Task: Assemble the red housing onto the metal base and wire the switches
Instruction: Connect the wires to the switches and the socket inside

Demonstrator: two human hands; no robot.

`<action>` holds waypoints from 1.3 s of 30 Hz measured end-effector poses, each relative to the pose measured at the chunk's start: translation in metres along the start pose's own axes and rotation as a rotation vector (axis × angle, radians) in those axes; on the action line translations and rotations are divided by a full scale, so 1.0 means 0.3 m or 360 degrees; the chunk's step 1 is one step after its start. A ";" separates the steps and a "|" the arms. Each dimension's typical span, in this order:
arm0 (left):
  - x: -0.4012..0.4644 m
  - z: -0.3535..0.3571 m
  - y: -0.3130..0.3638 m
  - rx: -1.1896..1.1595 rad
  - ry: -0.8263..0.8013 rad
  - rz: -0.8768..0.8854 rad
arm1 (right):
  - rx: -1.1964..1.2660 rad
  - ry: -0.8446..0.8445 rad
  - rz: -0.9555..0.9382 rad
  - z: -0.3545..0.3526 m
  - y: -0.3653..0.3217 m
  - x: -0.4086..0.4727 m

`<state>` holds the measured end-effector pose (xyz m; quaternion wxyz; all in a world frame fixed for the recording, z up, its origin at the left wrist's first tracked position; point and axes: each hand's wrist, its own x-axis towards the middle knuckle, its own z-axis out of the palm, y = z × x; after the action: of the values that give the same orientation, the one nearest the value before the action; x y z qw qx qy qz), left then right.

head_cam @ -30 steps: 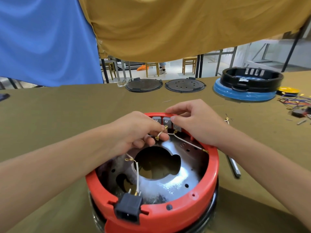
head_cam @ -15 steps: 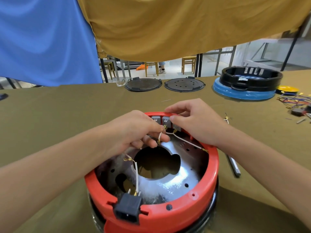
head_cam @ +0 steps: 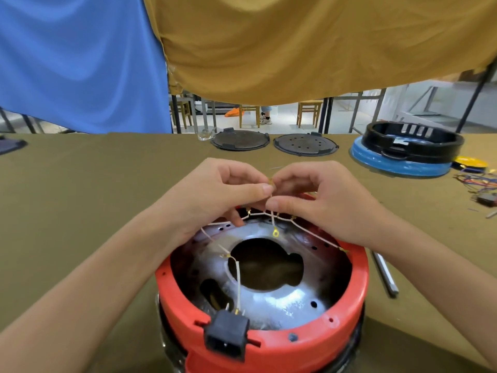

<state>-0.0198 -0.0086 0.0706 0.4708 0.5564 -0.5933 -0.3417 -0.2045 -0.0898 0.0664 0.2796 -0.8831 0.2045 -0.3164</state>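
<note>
The red housing (head_cam: 309, 343) sits on the shiny metal base (head_cam: 279, 300), close to me on the table. A black socket (head_cam: 227, 335) is fitted in its near rim. Thin white wires (head_cam: 238, 278) with yellow terminals run from the socket up to the far rim, where my hands hide the switches. My left hand (head_cam: 215, 195) and my right hand (head_cam: 317, 197) meet above the far rim, and both pinch the same white wire at a terminal. A loose yellow ring terminal (head_cam: 274, 232) hangs below them.
Two dark round lids (head_cam: 240, 141) (head_cam: 305, 144) lie at the table's far edge. At the far right a black ring stands on a blue base (head_cam: 400, 164), with loose coloured wires (head_cam: 476, 180) beside it. A metal rod (head_cam: 384, 274) lies right of the housing.
Both hands have risen from the switches and come together above the far rim. They have drawn the white wire up, and a ring terminal now hangs free below them.
</note>
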 end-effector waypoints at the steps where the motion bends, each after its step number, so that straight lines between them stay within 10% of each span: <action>1: 0.000 -0.002 -0.003 0.0022 0.0014 0.0021 | 0.0029 0.0006 0.0002 0.001 0.004 0.002; 8: -0.032 -0.067 0.020 0.0747 0.0272 0.0082 | 0.0032 -0.0009 -0.0019 0.008 0.019 0.005; 11: -0.065 -0.161 0.017 0.1375 0.0218 -0.0422 | -0.0010 -0.0097 -0.0058 -0.001 0.003 -0.002; 15: -0.081 -0.187 0.009 0.1020 -0.0047 -0.0654 | -0.0045 -0.0254 -0.0070 -0.013 -0.040 -0.004; 24: 0.014 -0.161 -0.088 0.0602 0.0581 -0.0219 | -0.0082 -0.0704 -0.0219 0.052 -0.153 0.019; 39: 0.029 -0.131 -0.153 -0.0198 0.0229 -0.0333 | -0.0230 -0.0589 -0.0209 0.111 -0.131 -0.002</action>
<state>0.0332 -0.0194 0.0421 0.5074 0.6081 -0.4744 -0.3843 -0.1751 -0.0476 0.0691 0.2270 -0.9554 0.1138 -0.1509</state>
